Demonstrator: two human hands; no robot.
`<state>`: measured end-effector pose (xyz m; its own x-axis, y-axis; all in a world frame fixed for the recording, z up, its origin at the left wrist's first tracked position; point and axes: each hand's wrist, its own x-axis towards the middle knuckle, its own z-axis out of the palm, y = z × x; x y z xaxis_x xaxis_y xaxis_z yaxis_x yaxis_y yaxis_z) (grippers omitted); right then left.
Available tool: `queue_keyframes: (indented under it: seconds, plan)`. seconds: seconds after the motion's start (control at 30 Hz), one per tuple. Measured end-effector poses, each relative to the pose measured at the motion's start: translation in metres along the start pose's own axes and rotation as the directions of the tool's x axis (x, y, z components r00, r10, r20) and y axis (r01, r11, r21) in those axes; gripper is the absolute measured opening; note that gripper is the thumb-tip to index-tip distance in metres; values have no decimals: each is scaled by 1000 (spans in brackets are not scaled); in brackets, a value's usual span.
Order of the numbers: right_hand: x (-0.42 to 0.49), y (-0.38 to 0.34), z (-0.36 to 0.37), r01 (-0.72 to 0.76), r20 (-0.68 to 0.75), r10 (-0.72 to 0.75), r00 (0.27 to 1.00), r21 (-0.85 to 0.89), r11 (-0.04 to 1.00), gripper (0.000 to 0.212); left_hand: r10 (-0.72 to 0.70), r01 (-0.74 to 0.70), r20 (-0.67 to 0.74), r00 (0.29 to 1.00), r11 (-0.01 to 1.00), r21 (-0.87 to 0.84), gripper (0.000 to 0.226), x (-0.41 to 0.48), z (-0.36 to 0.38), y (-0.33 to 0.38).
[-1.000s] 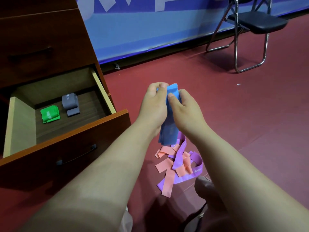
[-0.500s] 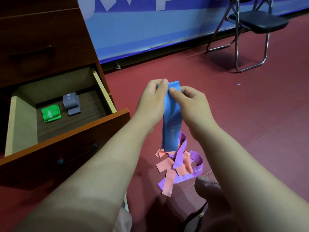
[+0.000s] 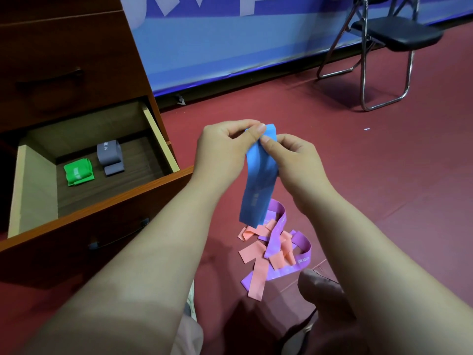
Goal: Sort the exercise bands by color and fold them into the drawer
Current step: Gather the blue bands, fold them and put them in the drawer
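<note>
A dark red floor [image 3: 384, 175] runs from the person's knees out to the far wall, smooth, with faint seams. Nearest on it lies a loose tangle of pink bands [image 3: 257, 272] and purple bands [image 3: 303, 248], crossed over each other so that how many there are of each cannot be told.

Just above that heap hangs one blue band [image 3: 258, 185] — flat, wide, matte, with pale printing near its lower end. Its top edge is pinched between thumb and fingers of the left hand [image 3: 220, 152] and of the right hand [image 3: 294, 160]; each grip is narrow and closed on the band, the two meeting at the same end. The lower end dangles free just above the heap.

To the left stands a brown wooden cabinet [image 3: 64, 60] with one drawer [image 3: 28, 190] pulled open. Inside, at the back, sit two folded bands side by side, apart from each other: one green band [image 3: 78, 172] and one grey band [image 3: 110, 156].

Farthest off, a blue banner [image 3: 230, 42] with pale lettering lines the wall, and one black folding chair [image 3: 394, 34] on chrome legs stands before it.
</note>
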<state>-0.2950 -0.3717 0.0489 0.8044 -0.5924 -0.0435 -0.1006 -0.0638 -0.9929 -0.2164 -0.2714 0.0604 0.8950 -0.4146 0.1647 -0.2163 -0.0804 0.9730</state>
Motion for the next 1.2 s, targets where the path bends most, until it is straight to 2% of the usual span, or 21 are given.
queue_keyframes:
  seconds: [0.13, 0.37, 0.73, 0.9, 1.07, 1.13, 1.2]
  plan:
    - [-1, -2, -2, -4, -4, 4, 1000, -3, 1000, 22, -21, 20, 46, 999, 999, 29, 24, 1, -5, -1]
    - [-1, -2, -2, 6, 29, -6, 1000, -13, 1000, 25, -14, 13, 15, 1000, 1000, 25, 13, 3, -6, -5]
    - [-1, 0, -5, -26, 132, 38, 991, -92, 995, 22, 50, -52, 14, 999, 993, 105, 12, 0, -4, 4]
    - [-1, 11, 0, -31, 257, 76, 964, -173, 984, 21, 71, -70, -13, 997, 996, 63, 9, 0, -5, 7]
    - [0, 15, 3, -67, 220, 104, 970, -168, 983, 20, 77, -78, -47, 996, 997, -17, 13, 1, -6, 7]
    - [1, 16, 4, -94, 227, 129, 965, -157, 983, 27, 73, -77, -89, 993, 996, -48, 18, 3, -7, 7]
    - [-1, 14, 6, -114, 237, 147, 960, -149, 982, 45, 56, -68, -142, 988, 995, -79, 14, 7, -10, 4]
